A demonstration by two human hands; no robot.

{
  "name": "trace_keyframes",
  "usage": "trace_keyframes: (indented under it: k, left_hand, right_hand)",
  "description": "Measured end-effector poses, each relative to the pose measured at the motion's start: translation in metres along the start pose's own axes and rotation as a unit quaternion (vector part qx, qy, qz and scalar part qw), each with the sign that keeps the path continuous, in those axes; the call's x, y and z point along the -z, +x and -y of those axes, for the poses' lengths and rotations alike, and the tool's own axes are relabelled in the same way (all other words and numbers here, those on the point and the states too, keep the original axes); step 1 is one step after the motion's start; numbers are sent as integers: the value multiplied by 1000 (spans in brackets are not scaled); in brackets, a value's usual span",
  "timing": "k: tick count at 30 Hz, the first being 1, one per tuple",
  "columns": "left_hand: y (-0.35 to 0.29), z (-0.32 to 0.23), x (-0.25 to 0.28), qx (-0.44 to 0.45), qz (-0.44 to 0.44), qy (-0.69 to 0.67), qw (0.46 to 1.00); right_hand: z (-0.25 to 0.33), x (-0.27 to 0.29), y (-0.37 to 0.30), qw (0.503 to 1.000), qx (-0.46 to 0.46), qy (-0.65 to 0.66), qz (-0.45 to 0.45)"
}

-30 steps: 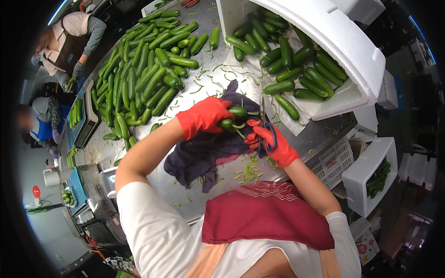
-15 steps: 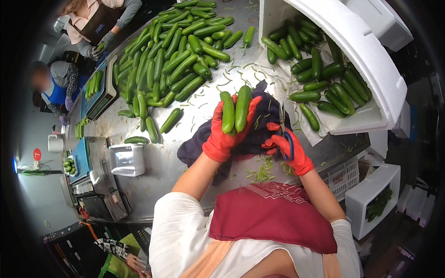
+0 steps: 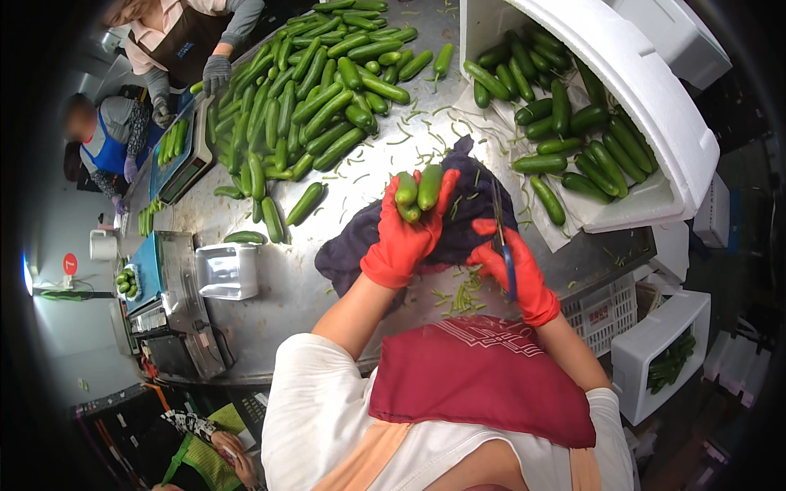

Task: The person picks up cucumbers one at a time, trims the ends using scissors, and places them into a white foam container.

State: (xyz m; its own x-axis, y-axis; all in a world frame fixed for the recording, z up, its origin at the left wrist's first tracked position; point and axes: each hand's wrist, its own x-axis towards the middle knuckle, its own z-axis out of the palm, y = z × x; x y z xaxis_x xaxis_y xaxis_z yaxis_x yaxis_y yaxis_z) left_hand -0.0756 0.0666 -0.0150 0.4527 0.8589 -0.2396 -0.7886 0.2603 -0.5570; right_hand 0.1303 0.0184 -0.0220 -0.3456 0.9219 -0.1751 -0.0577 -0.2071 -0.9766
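In a red glove, my left hand is closed around a small bunch of cucumbers. Their ends tilt up toward me, and three ends show above the fingers. To the right, my right hand, also red-gloved, grips scissors with blue handles, the blades pointing away from me. Whether the blades are apart is hard to make out. Both hands are over a dark cloth on the metal table. Cut green stem bits lie in a heap close to my body.
A large cucumber pile covers the far left. At right, a white foam box on its side holds more cucumbers. Beside a scale, a co-worker's grey-gloved hand touches the pile. A clear plastic tub stands left.
My left hand has tipped the cucumbers so their ends face me, and a third now shows. The scissors have turned edge-on. A co-worker's hand has reached to the pile.
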Motion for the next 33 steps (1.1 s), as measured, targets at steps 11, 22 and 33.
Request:
trace_keyframes:
  k: [11, 22, 33]
  left_hand:
    - [4, 0, 45, -220, 23, 507, 833]
    - [24, -20, 83, -330, -64, 700, 630]
    - [16, -27, 71, -153, 52, 426, 890]
  right_hand:
    - [46, -24, 76, 978, 188, -90, 18]
    - [31, -19, 99, 989, 69, 125, 48]
    - [21, -24, 99, 990, 119, 70, 23]
